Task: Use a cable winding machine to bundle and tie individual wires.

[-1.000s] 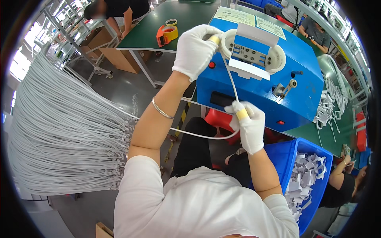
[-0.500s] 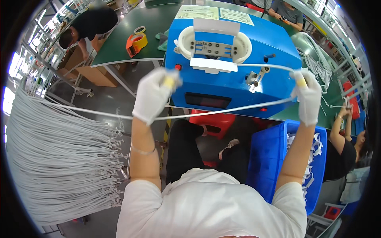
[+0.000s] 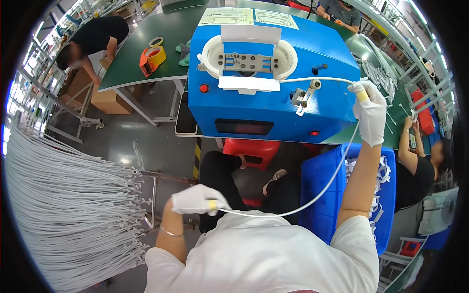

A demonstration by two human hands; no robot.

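Observation:
My right hand (image 3: 370, 115), in a white glove with a yellow fingertip wrap, is closed on a white cable (image 3: 320, 194) at the machine's right side. One stretch of this cable runs from that hand to the white round winding head on the blue machine (image 3: 293, 119). Another hangs in a curve down to my left hand (image 3: 199, 200), also gloved, low in front of my body. Its fingers pinch the cable near the yellow wrap. The cable's tip at the left hand is hidden by the fingers.
A large bundle of white cables (image 3: 73, 205) hangs at the left on a metal rack. Beside my right arm stands a blue bin (image 3: 317, 195) with white strips. Tape rolls (image 3: 155, 56) lie on the green table (image 3: 132, 58). A red stool (image 3: 251, 146) is below. Other people work around.
My left hand has come down and back toward my body. The cable, earlier stretched past my left wrist toward the bundle, now sags between both hands. My right hand stays beside the machine.

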